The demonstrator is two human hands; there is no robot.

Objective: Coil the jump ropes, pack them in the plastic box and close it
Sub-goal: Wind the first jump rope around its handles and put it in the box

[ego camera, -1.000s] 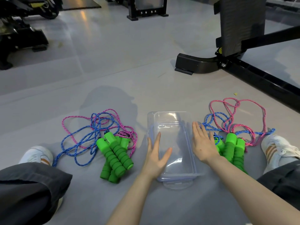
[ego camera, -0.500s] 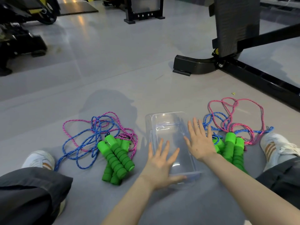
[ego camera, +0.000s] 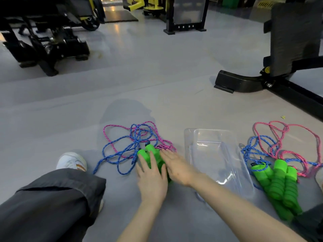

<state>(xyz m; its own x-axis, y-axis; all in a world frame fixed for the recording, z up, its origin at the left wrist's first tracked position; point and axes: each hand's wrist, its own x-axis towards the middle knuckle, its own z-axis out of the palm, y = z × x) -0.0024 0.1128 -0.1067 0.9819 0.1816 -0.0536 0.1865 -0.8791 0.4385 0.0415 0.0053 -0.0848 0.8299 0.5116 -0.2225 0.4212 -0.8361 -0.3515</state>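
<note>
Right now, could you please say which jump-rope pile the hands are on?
The left pile: the left hand and right hand lie on its green handles. The right pile, beyond the plastic box, is untouched.

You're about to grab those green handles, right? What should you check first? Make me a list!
1. Hands at the handles: ok. Left hand and right hand lie on the green handles.
2. Firm grip: not ok, the fingers look straight.
3. Left ropes coiled: not ok, loose and tangled.
4. Right ropes coiled: not ok, also loose.
5. Plastic box empty: ok, nothing inside.
6. Box lid off: cannot tell.
</note>
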